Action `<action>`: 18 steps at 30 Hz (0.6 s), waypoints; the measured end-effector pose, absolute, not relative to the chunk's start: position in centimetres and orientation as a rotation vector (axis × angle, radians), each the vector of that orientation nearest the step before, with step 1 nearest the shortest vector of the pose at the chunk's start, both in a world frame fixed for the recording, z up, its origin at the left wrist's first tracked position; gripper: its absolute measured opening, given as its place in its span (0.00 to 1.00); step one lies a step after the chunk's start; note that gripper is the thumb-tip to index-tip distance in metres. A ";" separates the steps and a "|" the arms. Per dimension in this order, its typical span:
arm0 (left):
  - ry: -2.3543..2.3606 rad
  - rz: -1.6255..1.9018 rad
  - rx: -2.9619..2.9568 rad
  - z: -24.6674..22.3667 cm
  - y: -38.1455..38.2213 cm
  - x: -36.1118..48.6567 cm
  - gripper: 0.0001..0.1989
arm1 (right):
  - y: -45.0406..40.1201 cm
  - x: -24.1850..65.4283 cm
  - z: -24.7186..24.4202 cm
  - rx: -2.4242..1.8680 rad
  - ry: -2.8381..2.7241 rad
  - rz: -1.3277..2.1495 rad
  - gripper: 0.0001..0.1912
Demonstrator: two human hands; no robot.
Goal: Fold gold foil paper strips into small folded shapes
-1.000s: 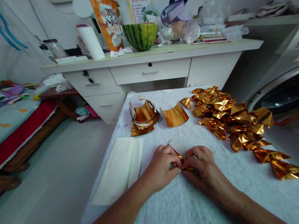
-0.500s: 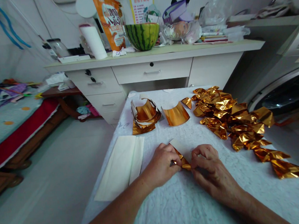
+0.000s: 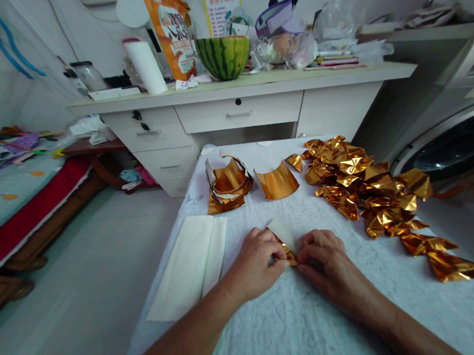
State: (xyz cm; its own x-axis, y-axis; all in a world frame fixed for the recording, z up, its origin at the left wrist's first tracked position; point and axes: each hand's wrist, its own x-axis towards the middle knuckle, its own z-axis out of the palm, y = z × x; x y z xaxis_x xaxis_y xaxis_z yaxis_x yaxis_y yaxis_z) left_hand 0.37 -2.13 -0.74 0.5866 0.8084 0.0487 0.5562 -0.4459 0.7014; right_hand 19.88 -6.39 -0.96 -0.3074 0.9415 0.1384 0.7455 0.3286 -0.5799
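Between my two hands is a sheet of gold foil paper [image 3: 285,246], partly folded, with its pale back facing up at the far corner. My left hand [image 3: 262,260] is closed on its left side, thumb and fingers pinching the gold fold. My right hand [image 3: 323,261] pinches the right end of the same sheet, its fingertips close to my left thumb. Both hands rest low over the cloth-covered table [image 3: 268,317]. Beyond them lie a single curved gold sheet [image 3: 277,182] and a curled stack of gold foil sheets [image 3: 229,181].
Many folded gold foil pieces [image 3: 351,174] are heaped along the table's right side. Folded cream-coloured paper [image 3: 187,269] lies to the left. Behind stands a white desk [image 3: 240,111] bearing a watermelon half [image 3: 224,58] and an orange bag [image 3: 172,35]. A washing machine [image 3: 457,105] is at right.
My right hand has shifted slightly left, closer to my left hand, along the fold. My left hand keeps its pinch on the foil paper. The view has moved slightly.
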 end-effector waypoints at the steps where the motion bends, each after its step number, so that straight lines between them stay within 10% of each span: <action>1: 1.088 0.508 2.171 -0.7 -2.2 0.4 0.04 | -6.4 19.9 -1.0 -1.497 -2.138 0.583 0.05; 18: 1.233 0.485 2.270 -0.5 -3.0 1.1 0.06 | -6.2 19.3 -1.5 -1.604 -2.066 0.457 0.08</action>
